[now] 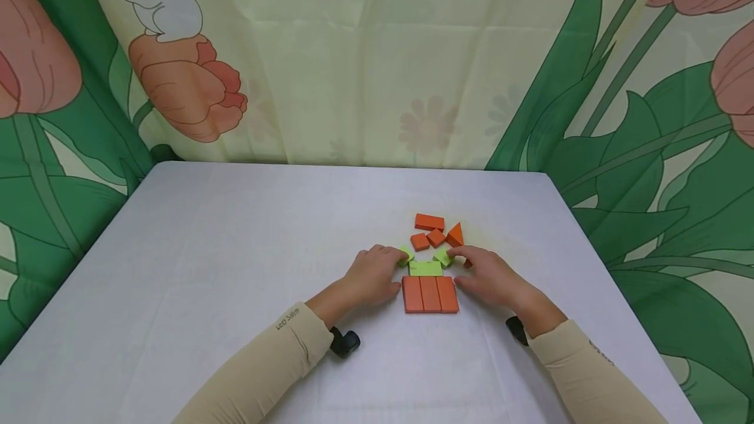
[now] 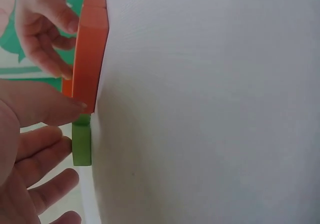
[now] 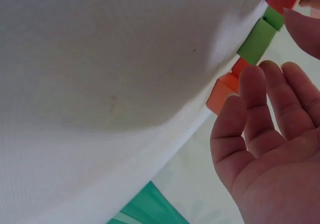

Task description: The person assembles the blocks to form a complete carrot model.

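Several red-orange blocks (image 1: 430, 303) lie side by side on the white tabletop, with a flat green block (image 1: 425, 269) against their far edge. Beyond it, a small green block (image 1: 404, 257) sits at the left and another small green block (image 1: 443, 256) at the right. My left hand (image 1: 372, 273) has its fingertips at the left small green block and its thumb near the corner of the red-orange row. At the right small green block are the fingertips of my right hand (image 1: 491, 277), its thumb beside the row. Neither hand is curled round a block.
Past the green blocks lie two small orange blocks (image 1: 420, 242), an orange triangle block (image 1: 455, 236) and an orange rectangular block (image 1: 429, 222). The white table (image 1: 235, 234) ends at a patterned cloth backdrop (image 1: 365, 70).
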Motion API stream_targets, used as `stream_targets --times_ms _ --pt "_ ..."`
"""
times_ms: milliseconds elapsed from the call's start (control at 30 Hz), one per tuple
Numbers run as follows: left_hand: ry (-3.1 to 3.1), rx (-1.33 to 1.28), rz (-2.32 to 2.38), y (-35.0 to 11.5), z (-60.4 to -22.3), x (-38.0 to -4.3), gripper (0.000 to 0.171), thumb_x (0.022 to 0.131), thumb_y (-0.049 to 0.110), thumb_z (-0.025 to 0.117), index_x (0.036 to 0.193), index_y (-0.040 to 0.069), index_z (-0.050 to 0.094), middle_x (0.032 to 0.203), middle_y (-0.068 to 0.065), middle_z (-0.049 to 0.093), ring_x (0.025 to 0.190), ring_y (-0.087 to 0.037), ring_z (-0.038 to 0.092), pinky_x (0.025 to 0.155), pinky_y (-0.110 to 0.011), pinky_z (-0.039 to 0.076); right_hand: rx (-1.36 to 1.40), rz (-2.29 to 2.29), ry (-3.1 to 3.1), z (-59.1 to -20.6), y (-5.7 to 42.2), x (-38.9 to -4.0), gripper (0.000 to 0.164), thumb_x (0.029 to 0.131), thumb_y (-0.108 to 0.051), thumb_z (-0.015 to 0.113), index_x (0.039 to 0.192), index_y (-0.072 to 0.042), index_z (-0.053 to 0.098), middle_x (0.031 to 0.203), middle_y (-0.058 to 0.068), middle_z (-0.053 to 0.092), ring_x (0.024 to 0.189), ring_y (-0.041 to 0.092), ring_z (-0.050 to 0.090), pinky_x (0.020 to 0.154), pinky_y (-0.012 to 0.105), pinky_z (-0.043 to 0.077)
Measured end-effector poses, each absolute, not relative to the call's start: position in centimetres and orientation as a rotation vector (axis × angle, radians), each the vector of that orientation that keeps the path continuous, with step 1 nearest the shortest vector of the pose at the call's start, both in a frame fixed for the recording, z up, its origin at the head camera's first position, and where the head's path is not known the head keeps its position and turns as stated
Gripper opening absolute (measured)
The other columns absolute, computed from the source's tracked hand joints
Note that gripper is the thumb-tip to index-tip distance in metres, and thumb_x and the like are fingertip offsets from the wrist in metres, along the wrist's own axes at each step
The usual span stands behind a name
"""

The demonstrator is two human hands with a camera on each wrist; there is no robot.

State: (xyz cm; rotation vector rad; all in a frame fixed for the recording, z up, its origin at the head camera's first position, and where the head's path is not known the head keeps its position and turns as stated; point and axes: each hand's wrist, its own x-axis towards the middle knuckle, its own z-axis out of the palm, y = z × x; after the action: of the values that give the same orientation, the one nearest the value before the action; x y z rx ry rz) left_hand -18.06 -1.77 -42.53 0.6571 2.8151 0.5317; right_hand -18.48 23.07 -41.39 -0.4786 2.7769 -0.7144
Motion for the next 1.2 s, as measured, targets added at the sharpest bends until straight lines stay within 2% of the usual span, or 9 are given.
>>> stream_targets --times_ms 133,233,467,800,1000,1200 --pt "2.793 0.650 0.578 -1.9 -42.5 -18.2 0.049 0.093 0.021 0.068 0.140 0.013 0.057 0.137 -0.001 0.058 0.130 -0.022 0.047 0.105 -0.045 0.039 -0.473 -0.741 2.777 -41.3 22.9 -18.5 0.050 0.091 -0.017 0.073 0.137 -0.005 0.057 0.127 0.014 0.060 0.107 0.030 0.056 0.090 0.047 0.050" --pt "2.793 0.656 0.598 -1.9 -42.5 -18.2 0.048 0.094 0.029 0.067 0.139 0.013 0.058 0.134 0.000 0.060 0.128 -0.021 0.048 0.103 -0.044 0.039 -0.497 -0.771 2.764 -41.3 22.8 -18.5 0.054 0.090 -0.024 0.076 0.136 -0.003 0.058 0.128 0.014 0.060 0.109 0.031 0.056 0.091 0.049 0.050" --pt "2.796 0.663 0.604 -1.8 -42.3 -18.2 0.058 0.089 0.041 0.074 0.138 0.013 0.058 0.134 0.000 0.060 0.126 -0.022 0.048 0.102 -0.043 0.039 -0.515 -0.780 2.744 -41.5 22.8 -18.5 0.057 0.089 -0.026 0.077 0.136 -0.002 0.057 0.131 0.014 0.058 0.112 0.032 0.056 0.094 0.050 0.048" --pt "2.762 0.640 0.675 -1.6 -42.6 -19.1 0.058 0.089 0.039 0.075 0.138 0.012 0.058 0.132 -0.001 0.060 0.125 -0.022 0.048 0.103 -0.043 0.039 -0.482 -0.801 2.721 -41.6 22.8 -18.6 0.058 0.089 -0.027 0.077 0.137 -0.003 0.055 0.133 0.016 0.057 0.114 0.033 0.055 0.096 0.051 0.048" --pt "2.680 0.611 0.872 -1.7 -42.5 -21.1 0.050 0.091 0.031 0.075 0.134 0.010 0.060 0.125 -0.002 0.062 0.120 -0.022 0.051 0.102 -0.040 0.044 -0.460 -0.797 2.718 -41.8 22.8 -18.7 0.058 0.088 -0.026 0.078 0.137 -0.003 0.056 0.132 0.015 0.057 0.114 0.033 0.055 0.095 0.050 0.048" --pt "2.707 0.608 0.861 -0.9 -41.4 -23.5 0.049 0.093 0.026 0.073 0.136 0.009 0.059 0.132 -0.005 0.062 0.127 -0.025 0.051 0.105 -0.041 0.042 -0.454 -0.788 2.713 -41.7 22.8 -18.9 0.059 0.088 -0.028 0.078 0.137 -0.004 0.056 0.132 0.014 0.058 0.115 0.033 0.055 0.096 0.050 0.048"
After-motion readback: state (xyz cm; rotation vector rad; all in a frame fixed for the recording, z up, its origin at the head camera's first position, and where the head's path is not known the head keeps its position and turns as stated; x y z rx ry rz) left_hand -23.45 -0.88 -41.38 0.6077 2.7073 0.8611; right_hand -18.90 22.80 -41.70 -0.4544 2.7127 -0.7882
